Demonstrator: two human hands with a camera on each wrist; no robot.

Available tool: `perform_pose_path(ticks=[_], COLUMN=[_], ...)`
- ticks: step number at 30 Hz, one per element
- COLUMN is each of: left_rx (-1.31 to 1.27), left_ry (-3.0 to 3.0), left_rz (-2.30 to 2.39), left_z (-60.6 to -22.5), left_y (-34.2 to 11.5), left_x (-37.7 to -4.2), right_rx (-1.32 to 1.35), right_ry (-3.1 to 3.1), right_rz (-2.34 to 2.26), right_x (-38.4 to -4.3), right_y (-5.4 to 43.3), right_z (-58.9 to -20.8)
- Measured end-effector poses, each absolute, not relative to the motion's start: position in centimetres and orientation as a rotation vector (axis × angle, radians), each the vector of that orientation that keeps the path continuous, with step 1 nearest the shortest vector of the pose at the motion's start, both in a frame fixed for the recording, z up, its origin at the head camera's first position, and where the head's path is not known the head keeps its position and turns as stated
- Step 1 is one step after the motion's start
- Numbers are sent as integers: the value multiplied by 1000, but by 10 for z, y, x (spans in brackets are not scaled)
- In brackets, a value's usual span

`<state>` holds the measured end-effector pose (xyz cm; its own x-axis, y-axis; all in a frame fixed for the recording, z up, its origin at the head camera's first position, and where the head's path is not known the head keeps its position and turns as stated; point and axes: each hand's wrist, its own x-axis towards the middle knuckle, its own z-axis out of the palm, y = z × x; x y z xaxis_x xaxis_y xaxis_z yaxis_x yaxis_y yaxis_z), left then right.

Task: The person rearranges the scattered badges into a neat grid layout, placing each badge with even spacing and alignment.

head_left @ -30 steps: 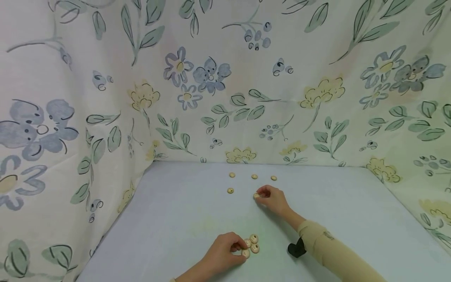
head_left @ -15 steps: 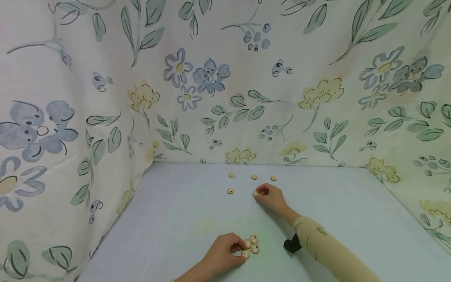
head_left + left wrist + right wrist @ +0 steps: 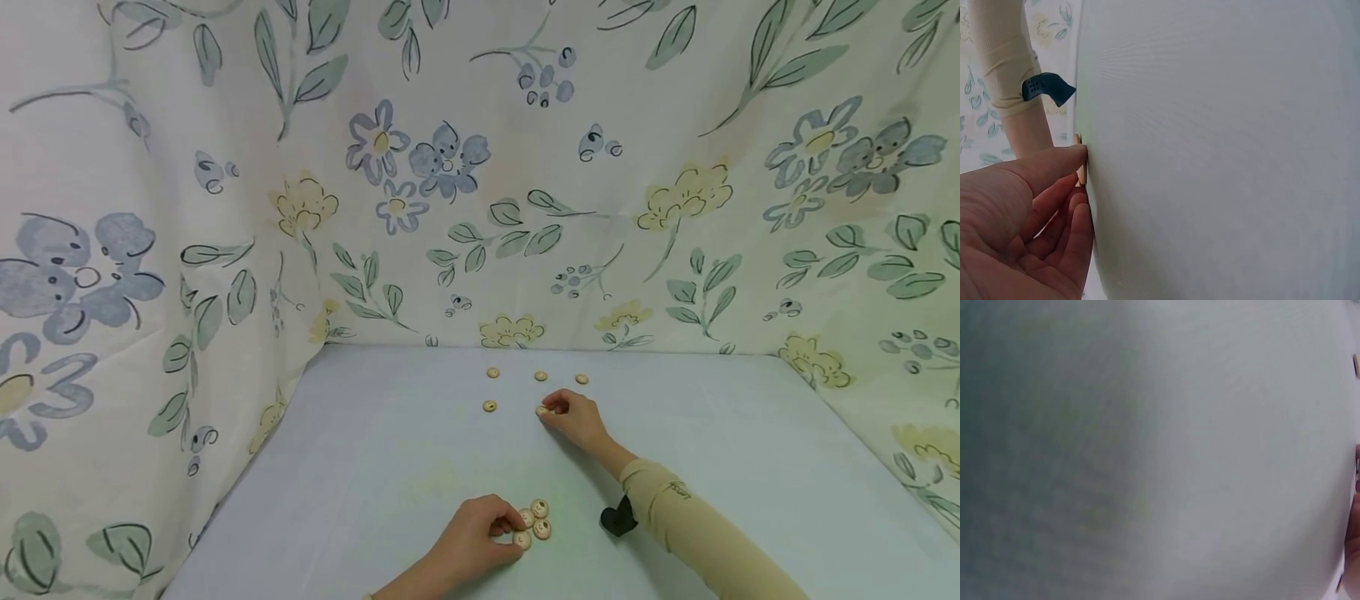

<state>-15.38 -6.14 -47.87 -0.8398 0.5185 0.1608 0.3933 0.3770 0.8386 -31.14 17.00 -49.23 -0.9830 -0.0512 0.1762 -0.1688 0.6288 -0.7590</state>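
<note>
In the head view, my right hand [image 3: 576, 419] pinches a small round wooden disc [image 3: 542, 411] at the tabletop, between thumb and fingertips. Only an edge of this hand [image 3: 1354, 544] enters the right wrist view. Near the front, my left hand [image 3: 480, 533] has thumb and index finger around a wooden disc [image 3: 522, 540] lying on the table. A second disc [image 3: 527, 518] sits by its index fingertip. Two more printed discs, an upper one [image 3: 540, 507] and a lower one [image 3: 542, 529], lie close beside them. In the left wrist view, the thumb [image 3: 1063, 164] rests against a disc edge.
Further discs lie at the back: left [image 3: 492, 372], middle [image 3: 541, 376], right [image 3: 582, 378], and one nearer [image 3: 489, 406]. A black strap-like piece [image 3: 618, 518] is by the right sleeve. Floral cloth [image 3: 450, 250] encloses the white table [image 3: 360, 450].
My right hand has shifted slightly left and farther back with the disc. The right sleeve and black piece have moved a little left. The left hand stays in place.
</note>
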Motion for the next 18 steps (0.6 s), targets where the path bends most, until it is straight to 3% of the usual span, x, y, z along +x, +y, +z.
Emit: perform_pose_path(ticks=[18], left_rx=[789], left_ry=[2492], left_rz=[1455], left_z=[-480], left_y=[-62], left_x=[-154], right_rx=[197], right_ry=[-2673], right_rz=[1328], right_x=[-304], right_y=[172], right_z=[-493])
